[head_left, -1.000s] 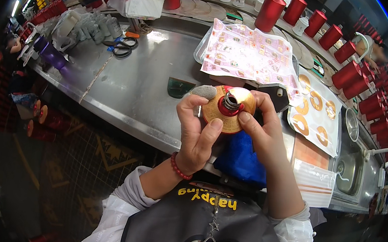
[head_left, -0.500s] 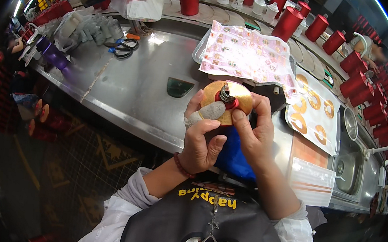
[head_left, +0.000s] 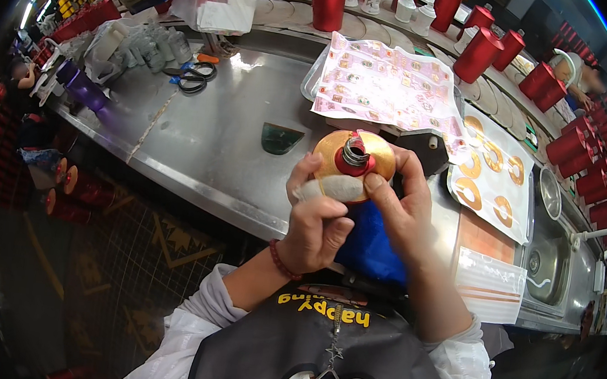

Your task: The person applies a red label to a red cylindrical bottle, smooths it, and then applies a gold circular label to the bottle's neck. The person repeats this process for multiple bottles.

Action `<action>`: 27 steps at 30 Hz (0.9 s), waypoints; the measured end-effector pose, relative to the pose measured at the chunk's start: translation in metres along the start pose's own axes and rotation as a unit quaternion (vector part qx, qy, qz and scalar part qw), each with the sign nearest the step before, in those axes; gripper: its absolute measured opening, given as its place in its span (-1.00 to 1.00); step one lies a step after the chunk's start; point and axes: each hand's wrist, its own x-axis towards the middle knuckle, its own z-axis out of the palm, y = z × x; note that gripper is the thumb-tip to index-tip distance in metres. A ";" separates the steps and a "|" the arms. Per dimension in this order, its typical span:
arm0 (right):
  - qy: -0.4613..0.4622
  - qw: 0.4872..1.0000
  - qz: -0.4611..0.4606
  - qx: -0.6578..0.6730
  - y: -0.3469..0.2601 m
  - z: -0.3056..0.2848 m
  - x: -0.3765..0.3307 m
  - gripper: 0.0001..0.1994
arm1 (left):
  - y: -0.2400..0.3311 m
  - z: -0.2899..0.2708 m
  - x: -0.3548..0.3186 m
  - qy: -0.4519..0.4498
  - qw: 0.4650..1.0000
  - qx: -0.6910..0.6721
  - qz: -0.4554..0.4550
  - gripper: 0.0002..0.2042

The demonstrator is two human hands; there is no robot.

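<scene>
You've got the round gold bottle w/ red neck collar and open silver mouth [head_left: 354, 161] held up between both hands, chest-high, just over the near edge of the stainless steel worktable [head_left: 205, 142]. Its long axis points roughly straight up at the camera: you look down into the mouth, so the body runs down and away behind your fingers, mostly hidden.

Left hand [head_left: 315, 224]: curled closed round the bottle's lower-left side, thumb up against the gold shoulder. A pale grey-white pad or cloth [head_left: 337, 188] sits pressed between that hand and the bottle; can't tell exactly which fingers pin it. Right hand [head_left: 401, 207]: fingers wrapped behind and over the right side, thumb laid on the front beside the pad, so closed on the bottle too. Both hands touch it; neither is nearer, left sits slightly lower.

A blue cloth [head_left: 368, 244] lies under your wrists, against your apron.

Beyond the bottle, further from you: a pink sheet of small printed stickers [head_left: 384, 87] on a tray; to its right a white sheet w/ gold ring-shaped labels [head_left: 489, 179]. Black-handled scissors [head_left: 193, 78] lie well off to the left. Red cylindrical canisters [head_left: 480, 53] line the far edge, well apart from your hands.
</scene>
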 end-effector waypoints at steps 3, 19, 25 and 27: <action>0.021 0.990 -0.099 -0.095 0.005 0.005 -0.003 -0.77 | 0.002 0.005 0.015 0.068 0.980 -0.180 -0.053 -0.57; -0.097 0.994 0.019 0.052 -0.002 -0.021 0.020 -0.74 | 0.010 0.014 0.022 0.106 0.965 -0.170 -0.172 -0.43; -0.002 0.997 -0.066 -0.033 0.002 -0.004 0.004 -0.78 | -0.003 -0.014 0.036 -0.002 0.938 -0.255 -0.235 -0.45; 0.009 0.995 -0.083 -0.048 0.004 -0.002 0.005 -0.78 | 0.017 -0.005 0.042 0.044 0.920 -0.280 -0.272 -0.53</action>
